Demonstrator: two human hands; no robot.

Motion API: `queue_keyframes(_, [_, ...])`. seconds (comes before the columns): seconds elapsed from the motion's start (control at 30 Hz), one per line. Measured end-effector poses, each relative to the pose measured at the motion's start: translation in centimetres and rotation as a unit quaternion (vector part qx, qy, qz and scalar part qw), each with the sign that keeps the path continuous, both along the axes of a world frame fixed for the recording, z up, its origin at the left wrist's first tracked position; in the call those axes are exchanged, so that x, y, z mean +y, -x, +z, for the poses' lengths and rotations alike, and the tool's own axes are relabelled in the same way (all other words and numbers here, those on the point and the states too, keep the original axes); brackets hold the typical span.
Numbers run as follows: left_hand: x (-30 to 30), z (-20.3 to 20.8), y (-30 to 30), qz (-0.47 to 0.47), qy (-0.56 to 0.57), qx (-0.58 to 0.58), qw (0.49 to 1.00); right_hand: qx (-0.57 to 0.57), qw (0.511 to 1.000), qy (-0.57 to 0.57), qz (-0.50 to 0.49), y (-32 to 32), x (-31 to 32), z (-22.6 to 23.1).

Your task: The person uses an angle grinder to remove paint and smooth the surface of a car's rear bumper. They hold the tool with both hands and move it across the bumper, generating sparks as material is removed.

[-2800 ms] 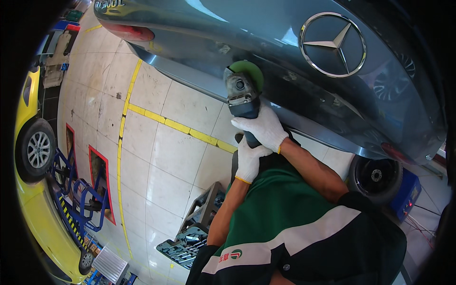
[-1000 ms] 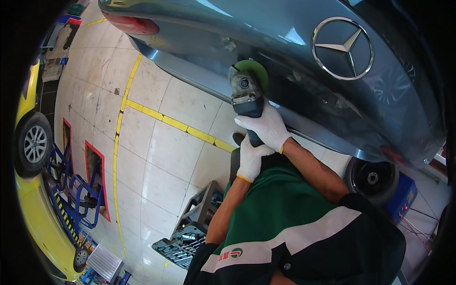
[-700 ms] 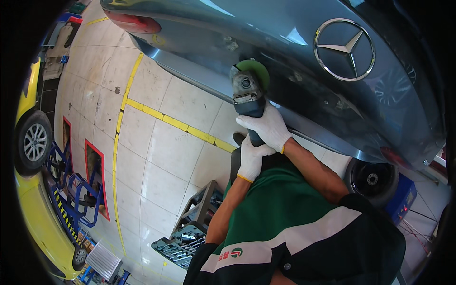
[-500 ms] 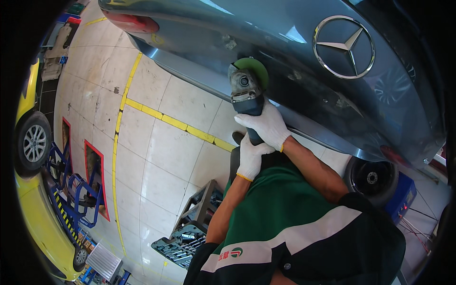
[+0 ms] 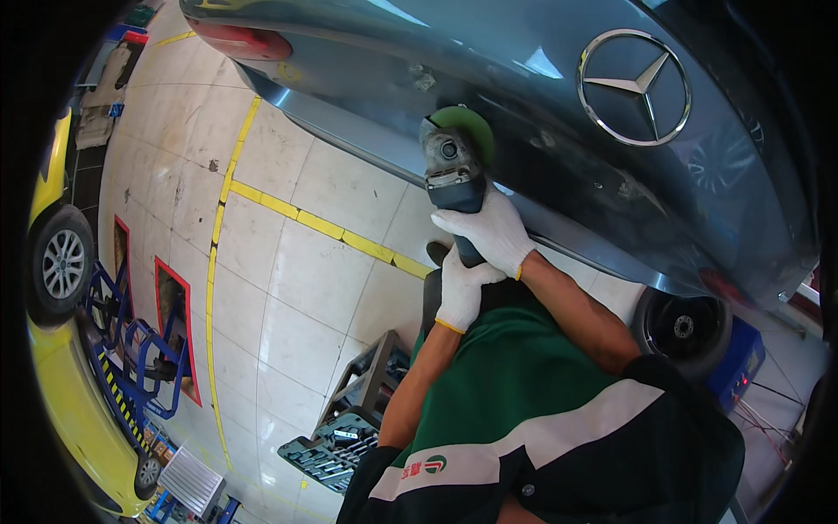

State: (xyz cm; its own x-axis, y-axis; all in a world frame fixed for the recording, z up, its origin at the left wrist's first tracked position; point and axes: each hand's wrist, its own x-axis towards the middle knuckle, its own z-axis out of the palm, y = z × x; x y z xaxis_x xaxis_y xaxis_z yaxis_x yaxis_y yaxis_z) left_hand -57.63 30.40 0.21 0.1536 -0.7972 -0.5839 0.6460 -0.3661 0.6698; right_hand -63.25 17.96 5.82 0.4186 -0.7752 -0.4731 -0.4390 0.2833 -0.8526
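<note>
An angle grinder [image 5: 452, 170] with a green disc [image 5: 472, 129] points away from me, its disc against or very close to the dark grey-blue car body panel [image 5: 367, 79]. Wrapped round the front of the grinder's body is my right hand [image 5: 496, 231], in a white knitted glove. Behind it, my left hand [image 5: 464, 288], gloved the same way, closes on the rear of the grinder's handle. Bare, scuffed patches [image 5: 422, 79] mark the panel near the disc. Whether the disc spins I cannot tell.
A large chrome emblem [image 5: 635, 86] sits on the panel to the right. An opened tool case [image 5: 327, 450] rests beside a cart [image 5: 371, 375] at lower left. A loose tyre [image 5: 683, 327] lies at right. Yellow-green car [image 5: 78, 402] and blue lift [image 5: 144, 349] stand far left.
</note>
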Motion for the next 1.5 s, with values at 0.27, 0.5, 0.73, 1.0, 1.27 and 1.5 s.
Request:
queue_keyframes(0.27, [-0.3, 0.2, 0.0, 0.015, 0.008, -0.001, 1.0, -0.001, 1.0, 0.002, -0.002, -0.1, 0.0, -0.1])
queue_keyframes(0.5, [-0.2, 0.3, 0.1, 0.014, -0.007, 0.002, 1.0, -0.004, 1.0, -0.005, 0.007, 0.0, -0.1, 0.2])
queue_keyframes(0.73, [-0.1, 0.0, 0.0, 0.015, -0.009, 0.004, 1.0, -0.016, 1.0, -0.01, 0.003, 0.0, 0.0, -0.1])
queue_keyframes(1.0, [-0.3, 0.6, 0.0, 0.014, 0.001, -0.005, 1.0, -0.018, 1.0, 0.006, 0.005, 0.1, 0.1, -0.1])
queue_keyframes(1.27, [-0.5, 0.2, 0.0, 0.018, 0.006, 0.016, 1.0, -0.025, 1.0, 0.016, -0.001, 0.0, 0.0, 0.2])
queue_keyframes(1.5, [-0.4, 0.8, 0.2, 0.025, -0.004, 0.006, 1.0, -0.005, 1.0, 0.002, 0.009, 0.1, 0.0, -0.1])
